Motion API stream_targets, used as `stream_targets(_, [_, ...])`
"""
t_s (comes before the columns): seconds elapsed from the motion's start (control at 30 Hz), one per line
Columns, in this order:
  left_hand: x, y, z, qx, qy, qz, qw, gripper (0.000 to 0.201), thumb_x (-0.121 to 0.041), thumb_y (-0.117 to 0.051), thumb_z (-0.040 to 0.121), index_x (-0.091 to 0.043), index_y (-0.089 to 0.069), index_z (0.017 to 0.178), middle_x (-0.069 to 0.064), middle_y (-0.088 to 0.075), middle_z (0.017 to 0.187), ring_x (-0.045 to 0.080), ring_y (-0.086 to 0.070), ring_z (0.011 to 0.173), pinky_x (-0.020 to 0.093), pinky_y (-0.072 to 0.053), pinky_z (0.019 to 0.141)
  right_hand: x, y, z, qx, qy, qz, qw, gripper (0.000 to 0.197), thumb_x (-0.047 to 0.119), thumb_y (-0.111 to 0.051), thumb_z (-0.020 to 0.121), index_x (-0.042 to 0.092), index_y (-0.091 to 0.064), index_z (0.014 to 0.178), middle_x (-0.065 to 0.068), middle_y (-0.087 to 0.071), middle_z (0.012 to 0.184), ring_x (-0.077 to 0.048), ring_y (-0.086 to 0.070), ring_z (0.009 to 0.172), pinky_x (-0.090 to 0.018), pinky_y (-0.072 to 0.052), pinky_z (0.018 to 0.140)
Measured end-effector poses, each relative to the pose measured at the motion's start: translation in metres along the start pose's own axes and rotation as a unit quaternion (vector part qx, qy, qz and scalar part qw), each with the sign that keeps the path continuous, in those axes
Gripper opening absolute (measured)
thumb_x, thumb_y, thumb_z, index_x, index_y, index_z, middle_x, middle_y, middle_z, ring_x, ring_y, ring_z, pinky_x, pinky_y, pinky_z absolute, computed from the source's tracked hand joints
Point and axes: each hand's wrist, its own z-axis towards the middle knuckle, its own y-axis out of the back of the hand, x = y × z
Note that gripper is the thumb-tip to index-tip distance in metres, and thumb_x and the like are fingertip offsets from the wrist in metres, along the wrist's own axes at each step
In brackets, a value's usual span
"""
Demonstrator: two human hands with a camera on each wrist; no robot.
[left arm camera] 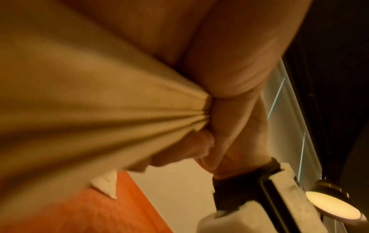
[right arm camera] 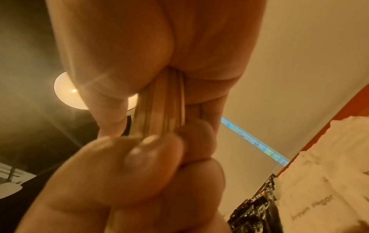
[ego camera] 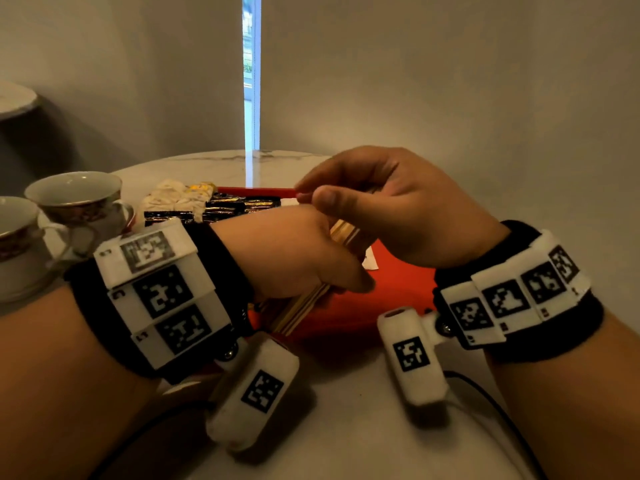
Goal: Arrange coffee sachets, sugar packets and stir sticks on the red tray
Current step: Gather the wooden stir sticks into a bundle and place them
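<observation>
A bundle of wooden stir sticks [ego camera: 298, 310] is held slanted above the red tray [ego camera: 391, 289]. My left hand [ego camera: 311, 265] grips the bundle round its middle. My right hand [ego camera: 311, 195] sits just above, its curled fingers pinching the sticks' upper ends. In the left wrist view the sticks [left arm camera: 99, 102] fan out blurred from the grip. The right wrist view has the sticks [right arm camera: 161, 102] running into the palm. Black coffee sachets [ego camera: 242, 206] and white sugar packets [ego camera: 169, 199] lie at the tray's back left; a brown sugar packet [right arm camera: 319, 189] shows close up.
Two white teacups [ego camera: 76, 199] stand on the marble table [ego camera: 346, 427] to the left of the tray. Black cables trail from the wrist cameras across the near table edge. A grey wall stands close behind the table.
</observation>
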Motion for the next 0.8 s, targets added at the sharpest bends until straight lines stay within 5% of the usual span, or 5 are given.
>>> stream_targets(0.17, [0.002, 0.004, 0.001, 0.001, 0.017, -0.049, 0.999, 0.018, -0.031, -0.078, 0.079, -0.019, -0.068, 0.072, 0.003, -0.069, 0.063, 0.018, -0.066, 0.055, 0.031, -0.052, 0.062, 0.003, -0.003, 0.002, -0.022, 0.022, 0.027, 0.999, 0.074, 0.089, -0.058, 0.06, 0.03, -0.068, 0.105, 0.006, -0.069, 0.099, -0.006, -0.068, 0.089, -0.019, -0.051, 0.071])
stream_targets(0.3, [0.0, 0.004, 0.0, 0.0, 0.003, -0.059, 0.998, 0.018, -0.029, -0.077, 0.076, -0.026, -0.072, 0.06, 0.001, -0.069, 0.061, 0.018, -0.067, 0.058, 0.029, -0.053, 0.06, 0.005, -0.008, 0.004, -0.057, 0.043, -0.086, 0.994, 0.047, 0.062, -0.07, 0.074, 0.014, -0.067, 0.076, -0.002, -0.06, 0.067, -0.008, -0.057, 0.06, -0.022, -0.044, 0.054])
stream_targets(0.53, [0.011, 0.008, 0.007, 0.035, 0.013, -0.201, 0.979, 0.056, -0.023, -0.093, 0.054, -0.006, -0.067, 0.102, 0.01, -0.068, 0.069, 0.025, -0.063, 0.06, 0.037, -0.052, 0.064, -0.002, -0.008, 0.008, -0.126, -0.023, -0.119, 0.985, 0.034, 0.028, -0.073, 0.087, 0.015, -0.058, 0.06, 0.007, -0.047, 0.049, -0.004, -0.045, 0.047, -0.022, -0.036, 0.047])
stream_targets(0.7, [0.011, 0.014, 0.008, 0.042, -0.003, -0.304, 0.952, 0.042, -0.042, -0.071, 0.071, -0.017, -0.068, 0.105, 0.013, -0.073, 0.089, 0.027, -0.069, 0.07, 0.035, -0.056, 0.059, -0.006, 0.0, 0.008, -0.147, -0.066, -0.006, 0.987, 0.032, 0.026, -0.073, 0.085, 0.018, -0.056, 0.059, 0.007, -0.049, 0.049, -0.01, -0.048, 0.046, -0.026, -0.038, 0.048])
stream_targets(0.8, [0.011, 0.027, 0.008, -0.035, -0.029, -0.374, 0.926, 0.054, -0.057, -0.063, 0.074, -0.015, -0.066, 0.108, 0.013, -0.071, 0.101, 0.028, -0.068, 0.084, 0.038, -0.054, 0.068, -0.012, 0.007, 0.009, -0.183, -0.099, 0.1, 0.973, 0.029, 0.024, -0.069, 0.085, 0.016, -0.054, 0.063, 0.0, -0.048, 0.053, -0.016, -0.043, 0.042, -0.025, -0.034, 0.043])
